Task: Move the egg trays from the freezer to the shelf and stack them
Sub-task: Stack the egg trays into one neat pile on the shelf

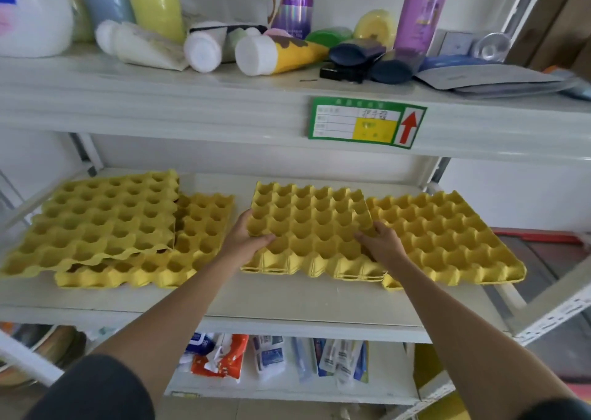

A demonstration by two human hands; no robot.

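Several yellow egg trays lie on the white middle shelf (287, 298). The centre tray (307, 227) is gripped on both sides: my left hand (244, 239) holds its left edge, and my right hand (382, 243) holds its right edge. That tray overlaps the left side of another tray (447, 237) lying to its right. On the left, one tray (102, 221) rests askew on top of a second tray (198, 237) that sticks out beneath it to the right and front. The freezer is hidden from view.
The upper shelf (192, 99) holds bottles, tubes and dark cases, with a green label (367, 122) on its front edge. Packets lie on the lower shelf (287, 384). A white upright (543, 317) stands at the right.
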